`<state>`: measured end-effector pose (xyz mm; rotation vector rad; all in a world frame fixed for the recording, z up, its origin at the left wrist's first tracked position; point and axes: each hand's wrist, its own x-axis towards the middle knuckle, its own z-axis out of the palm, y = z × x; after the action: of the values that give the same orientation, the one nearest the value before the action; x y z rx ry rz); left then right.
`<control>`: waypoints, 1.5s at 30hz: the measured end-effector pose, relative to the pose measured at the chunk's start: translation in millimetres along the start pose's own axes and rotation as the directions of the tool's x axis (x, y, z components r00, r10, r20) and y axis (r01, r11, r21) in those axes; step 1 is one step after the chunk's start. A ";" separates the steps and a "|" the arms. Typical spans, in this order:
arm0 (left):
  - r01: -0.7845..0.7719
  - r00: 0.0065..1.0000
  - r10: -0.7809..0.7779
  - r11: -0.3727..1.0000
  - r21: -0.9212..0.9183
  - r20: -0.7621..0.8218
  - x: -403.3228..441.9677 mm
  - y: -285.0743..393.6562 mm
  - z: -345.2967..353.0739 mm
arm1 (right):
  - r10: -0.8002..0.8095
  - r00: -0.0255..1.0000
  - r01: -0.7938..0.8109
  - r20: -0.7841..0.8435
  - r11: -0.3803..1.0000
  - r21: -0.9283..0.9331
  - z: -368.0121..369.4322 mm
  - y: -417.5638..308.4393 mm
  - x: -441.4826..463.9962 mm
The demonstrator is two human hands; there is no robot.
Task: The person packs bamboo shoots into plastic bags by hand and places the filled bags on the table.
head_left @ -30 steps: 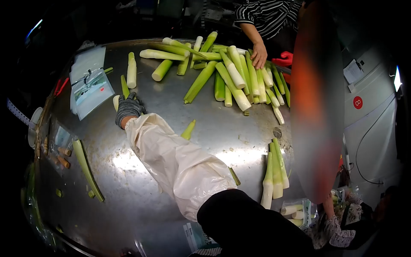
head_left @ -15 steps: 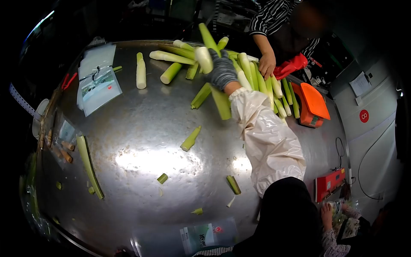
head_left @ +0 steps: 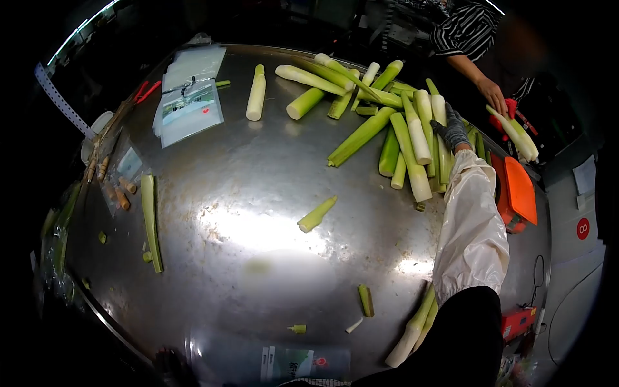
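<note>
My right hand (head_left: 452, 129), in a grey glove with a white plastic sleeve cover (head_left: 474, 213), reaches to the right part of a heap of green-and-white water bamboo stalks (head_left: 412, 151). Its thumb lies over a stalk with a white end (head_left: 438, 108); the fingers stretch along that stalk's right side, apart from the thumb. More stalks spread leftwards, among them a thick green one (head_left: 361, 135). One whitish stalk (head_left: 256, 97) lies alone. My left hand cannot be made out in the frame.
A co-worker's hand (head_left: 493, 95) holds pale stalks (head_left: 516, 135) beyond an orange scale (head_left: 519, 190). Clear bags (head_left: 190, 106) lie at the far left of the metal table (head_left: 213, 168). Trimmed pieces (head_left: 317, 214) are scattered about; two stalks (head_left: 412, 329) lie beside my forearm.
My right hand has let go of the stalk it held and moved right along the heap. The co-worker has lifted stalks from the heap. The view has turned left.
</note>
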<state>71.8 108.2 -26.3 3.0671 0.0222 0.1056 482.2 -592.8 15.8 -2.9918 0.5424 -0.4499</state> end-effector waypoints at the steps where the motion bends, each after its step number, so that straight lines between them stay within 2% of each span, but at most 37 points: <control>1: -0.009 1.000 0.008 1.000 0.010 0.009 0.3 0.4 -0.7 | 0.006 1.000 -0.006 0.018 0.999 0.051 3.9 6.0 -0.3; 2: -0.005 1.000 0.005 1.000 0.007 0.014 0.8 1.2 -1.6 | 0.012 0.999 -0.016 0.035 0.995 0.099 6.1 12.4 -0.5; 4: -0.044 0.998 0.042 0.998 0.043 0.042 1.9 -0.5 -4.4 | -0.029 0.999 0.027 0.029 0.998 0.063 8.6 17.2 1.5; 7: -0.014 0.999 0.015 1.000 -0.026 0.040 -9.1 -19.1 12.2 | 0.031 0.999 -0.031 -0.004 0.999 -0.020 0.6 1.9 -9.1; 10: 0.201 0.977 -0.198 0.979 -0.035 0.085 -20.1 -13.5 17.8 | -0.065 0.977 0.065 -0.202 0.998 -0.007 -15.4 -34.7 -31.9; 12: 0.136 0.991 -0.136 0.987 -0.089 0.001 -18.6 -13.9 20.0 | -0.241 0.943 0.281 -0.231 0.947 0.157 -26.1 -71.0 -67.9; 13: 0.148 0.989 -0.146 0.970 -0.194 0.024 -16.3 -14.5 17.7 | -0.277 0.944 0.322 -0.180 0.893 0.315 -30.0 -89.7 -96.9; 14: 0.138 0.989 -0.149 0.956 -0.258 -0.023 -17.7 -14.1 20.3 | -0.347 0.933 0.358 -0.100 0.855 0.374 -37.5 -109.4 -130.5; 15: 0.107 0.993 -0.114 0.975 -0.197 -0.024 -16.7 -16.0 20.0 | -0.357 0.924 0.286 0.137 0.882 0.374 -57.0 -132.9 -167.0; 16: 0.077 0.997 -0.080 0.988 -0.132 -0.016 -17.1 -17.6 19.1 | -0.504 0.829 0.404 0.243 0.840 0.362 -60.2 -141.0 -198.4; 17: 0.098 0.993 -0.110 0.971 -0.218 -0.043 -17.0 -17.2 22.1 | -0.627 0.724 0.540 0.289 0.775 0.327 -58.9 -144.6 -229.5; 18: 0.122 0.988 -0.144 0.950 -0.289 -0.055 -19.1 -17.8 23.2 | -0.695 0.664 0.564 0.277 0.708 0.425 -59.4 -145.0 -264.6; 20: 0.078 0.989 -0.114 0.945 -0.317 -0.096 -20.8 -20.5 25.8 | -0.649 0.671 0.437 0.358 0.737 0.516 -73.4 -158.7 -329.0; 22: 0.069 0.975 -0.148 0.913 -0.403 -0.168 -22.8 -23.1 31.9 | -0.653 0.692 0.353 0.307 0.678 0.645 -81.6 -160.0 -392.0; 24: 0.046 0.987 -0.099 0.932 -0.359 -0.130 -22.7 -31.0 30.1 | -0.587 0.742 0.273 0.322 0.704 0.655 -91.8 -159.6 -452.2; 26: 0.041 0.948 -0.191 0.866 -0.498 -0.254 -24.8 -26.9 27.8 | -0.452 0.760 0.139 0.467 0.815 0.563 -106.9 -155.2 -505.6; 27: -0.026 0.948 -0.109 0.910 -0.413 -0.300 -22.0 -23.1 19.7 | -0.446 0.766 0.140 0.462 0.818 0.558 -112.2 -152.0 -527.9; 28: -0.035 0.947 -0.104 0.908 -0.419 -0.305 -17.8 -13.4 8.8 | -0.282 0.780 -0.055 0.559 0.858 0.510 -116.8 -148.5 -548.0; 29: -0.156 0.955 0.038 0.909 -0.386 -0.296 -15.1 0.9 -3.1 | -0.113 0.755 -0.251 0.646 0.861 0.443 -120.5 -145.1 -563.6; 30: -0.277 0.943 0.181 0.893 -0.355 -0.281 -14.7 13.0 -8.7 | -0.104 0.758 -0.254 0.644 0.862 0.439 -123.7 -142.7 -575.4; 32: -0.501 0.865 0.460 0.772 -0.392 -0.199 -16.1 36.4 -10.9 | -0.015 0.857 -0.304 0.515 0.793 0.528 -126.6 -140.2 -594.6; 34: -0.623 0.744 0.668 0.695 -0.359 0.002 -16.7 71.6 -12.8 | 0.055 0.859 -0.346 0.509 0.795 0.498 -118.3 -142.9 -608.9; 36: -0.653 0.634 0.735 0.676 -0.342 0.242 -23.5 110.4 -8.8 | 0.027 0.905 -0.286 0.426 0.777 0.560 -111.8 -140.7 -617.2; 38: -0.754 0.476 0.798 0.587 -0.296 0.369 -25.7 140.3 -2.3 | 0.021 0.913 -0.268 0.407 0.782 0.562 -106.7 -136.4 -625.9; 42: -0.728 0.475 0.759 0.623 -0.285 0.446 -26.0 156.1 38.9 | 0.133 0.930 -0.323 0.342 0.739 0.591 -119.8 -132.3 -633.1; 45: -0.749 0.547 0.777 0.620 -0.231 0.313 -25.9 152.5 43.5 | 0.206 0.907 -0.396 0.368 0.716 0.575 -124.0 -120.3 -648.0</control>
<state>50.8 -47.5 -60.2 2.6933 -1.3238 -0.4520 -94.5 -253.2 -28.3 -2.1926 0.6726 -0.1314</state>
